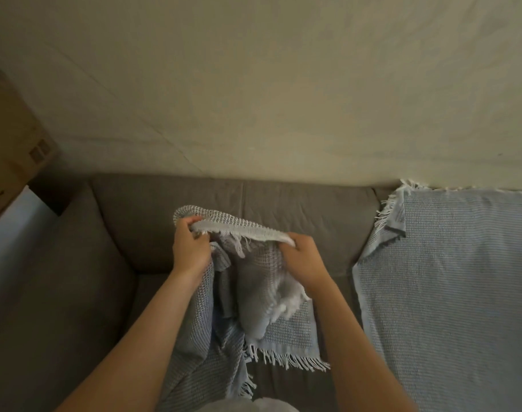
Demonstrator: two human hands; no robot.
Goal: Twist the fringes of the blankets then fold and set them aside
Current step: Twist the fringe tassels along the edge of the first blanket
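A light blue waffle-weave blanket point(224, 316) with white fringes hangs bunched over the grey sofa seat in front of me. My left hand point(191, 248) grips its raised upper edge at the left end. My right hand point(304, 257) grips the same edge at the right end, so the fringed border point(244, 230) stretches between both hands. Another fringed edge point(286, 359) of the same blanket hangs lower down. A second light blue blanket point(450, 292) lies spread over the sofa's right side and backrest, with its fringe at the top left corner.
The grey sofa point(75, 292) fills the lower view, its backrest point(307, 209) against a pale wall point(283, 84). A cardboard box point(12, 150) stands at the far left beside the sofa arm.
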